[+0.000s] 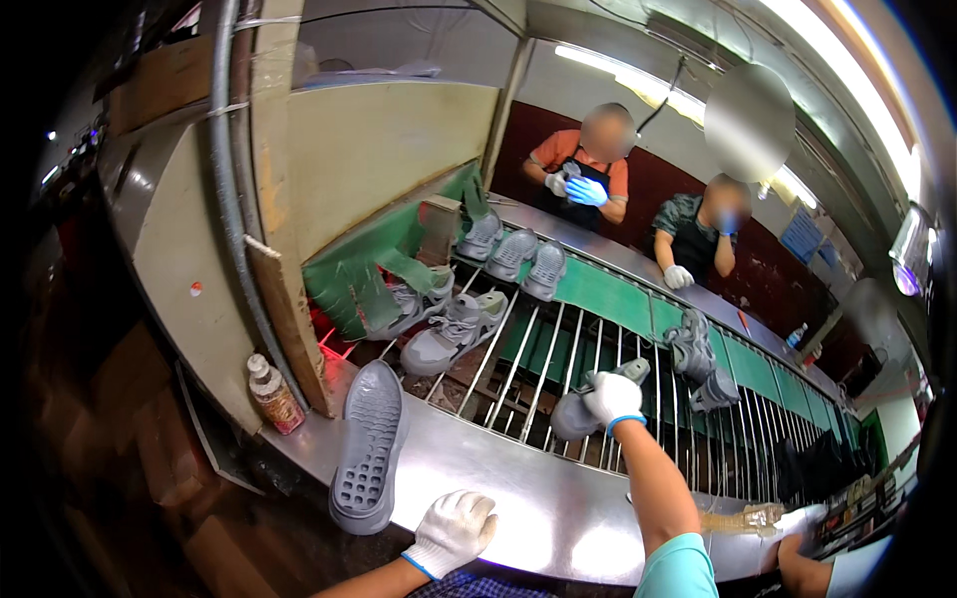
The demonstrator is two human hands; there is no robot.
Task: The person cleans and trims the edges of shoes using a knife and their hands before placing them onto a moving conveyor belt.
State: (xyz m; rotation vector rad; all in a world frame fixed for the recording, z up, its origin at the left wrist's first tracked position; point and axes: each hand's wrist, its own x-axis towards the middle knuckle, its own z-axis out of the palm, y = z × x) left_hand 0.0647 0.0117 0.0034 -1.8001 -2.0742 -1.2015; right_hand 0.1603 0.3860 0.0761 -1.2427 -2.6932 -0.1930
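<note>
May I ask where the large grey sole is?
In the head view, the sole lies across the metal ledge at left, between the bottle and the left hand.

Here was the steel desk [478, 463], gleaming along the near side: a grey sole [369, 448] lay across its left part, pitted face up, and a bottle [274, 394] stood at the far-left corner! Just beyond ran the rack [543, 364] of metal bars, where a grey laced shoe [456, 334] sat on the left.

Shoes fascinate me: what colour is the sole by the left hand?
The sole is grey, clearest in the head view.
</note>
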